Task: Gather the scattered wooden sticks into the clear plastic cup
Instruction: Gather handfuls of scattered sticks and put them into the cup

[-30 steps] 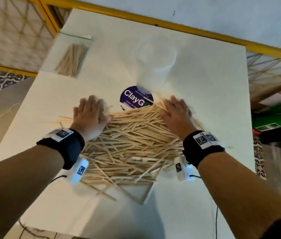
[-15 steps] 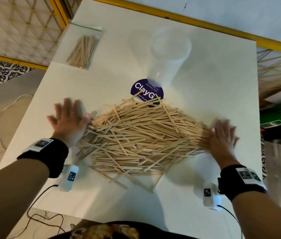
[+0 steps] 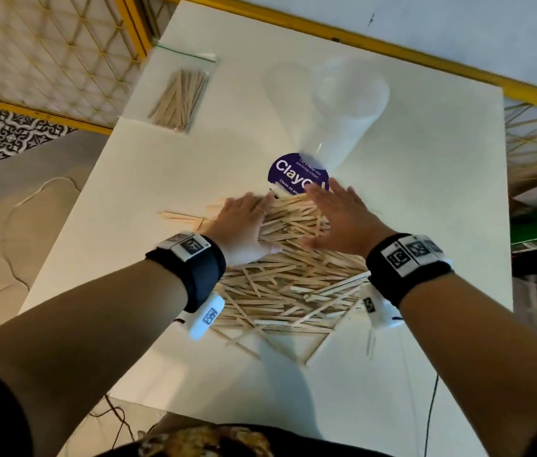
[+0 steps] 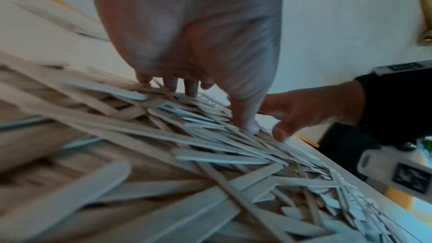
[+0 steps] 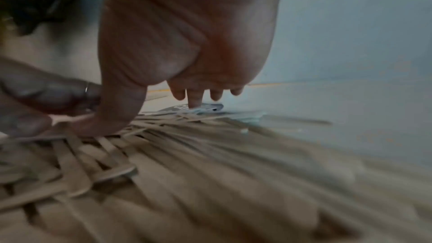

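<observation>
bright, even light in the head view, with soft shadows. both wrist views are dimmer, blurred, and stretched at the edges.

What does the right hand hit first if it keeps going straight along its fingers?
Likely the purple round sticker, which the right hand's fingertips already overlap, then the base of the clear plastic cup just beyond. Depth is unclear.

sticks under the hands: the left hand [image 3: 244, 225] and right hand [image 3: 339, 219] cover the far part of the wooden sticks [image 3: 286, 291].
sticker: the right fingers hide part of the purple sticker [image 3: 288, 171], cutting off its wording.
right wrist view: the near sticks smear into blur.
clear plastic cup [image 3: 343, 110]: its outline beyond the hands is faint.
</observation>
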Available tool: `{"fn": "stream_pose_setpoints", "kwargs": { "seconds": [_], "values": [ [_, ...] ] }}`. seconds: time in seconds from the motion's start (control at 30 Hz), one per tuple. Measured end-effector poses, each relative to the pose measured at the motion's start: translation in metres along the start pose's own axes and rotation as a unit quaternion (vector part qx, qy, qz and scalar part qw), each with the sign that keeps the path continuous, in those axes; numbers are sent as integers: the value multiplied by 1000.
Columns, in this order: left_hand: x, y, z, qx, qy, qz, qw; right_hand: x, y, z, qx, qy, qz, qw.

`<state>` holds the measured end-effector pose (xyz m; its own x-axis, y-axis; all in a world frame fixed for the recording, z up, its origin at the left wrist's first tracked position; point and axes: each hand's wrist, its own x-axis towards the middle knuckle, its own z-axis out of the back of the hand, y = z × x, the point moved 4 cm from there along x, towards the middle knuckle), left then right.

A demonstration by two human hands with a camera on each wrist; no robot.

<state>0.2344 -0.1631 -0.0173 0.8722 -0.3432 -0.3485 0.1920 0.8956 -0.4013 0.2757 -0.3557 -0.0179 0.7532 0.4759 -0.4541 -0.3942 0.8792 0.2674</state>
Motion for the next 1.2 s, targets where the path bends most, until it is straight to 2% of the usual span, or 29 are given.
{"fn": "stream_pose_setpoints", "kwargs": {
  "seconds": [0.07,0.17,0.27,0.5,0.73,0.87,0.93,1.0,1.07,1.2],
  "values": [
    [-5,4,0,54,-7,-18,998,1,-1,-1,-74,26,24,997],
    [-10,17,2,102,-38,6,994,-7,-10,-1,-109,-30,26,993],
    [-8,18,5,108,-55,21,992,-9,-17,-2,-59,-61,8,996],
    [-7,19,12,42,-56,25,997,-7,-17,-4,2,-40,-1,999],
    [-2,15,12,-1,-34,17,999,-17,-20,0,25,-65,-13,997],
    [-3,17,19,-4,-19,10,1000,-32,-22,21,71,-89,-35,993],
    [-7,19,28,-12,-49,7,999,-43,-24,36,102,-119,-58,986],
    [-12,17,42,-36,-107,11,994,-55,-25,53,141,-159,-84,974],
    [-16,11,57,-97,-153,21,983,-64,-24,70,189,-201,-110,955],
    [-14,-17,72,-239,-184,28,953,-69,-7,95,298,-257,-127,911]
  ]
}}
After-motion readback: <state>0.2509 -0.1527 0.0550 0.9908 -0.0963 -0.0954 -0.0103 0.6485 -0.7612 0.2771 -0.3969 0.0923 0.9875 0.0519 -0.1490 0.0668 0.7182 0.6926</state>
